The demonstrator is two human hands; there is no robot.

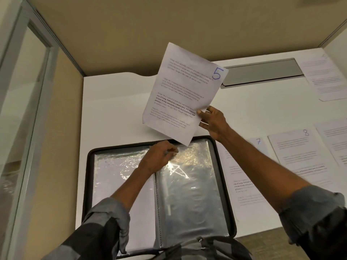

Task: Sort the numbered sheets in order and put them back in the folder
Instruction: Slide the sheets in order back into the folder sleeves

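Filing step: the right hand (212, 121) pinched sheet 5 (180, 91) above the open folder (228, 184) on the tabletop (112, 100); the left hand (159, 156) pinched the top edge of the right sleeve (191, 188). Next, the sheet needed steering into that opening.

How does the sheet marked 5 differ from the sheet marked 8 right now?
Sheet 5 is up in the air, pinched at its edge by the right hand; sheet 8 lies flat on the desk, untouched. Sheet 5 tilts above the top of the open folder; sheet 8 sits to the folder's right. Both are white printed pages with a blue handwritten number in a corner.
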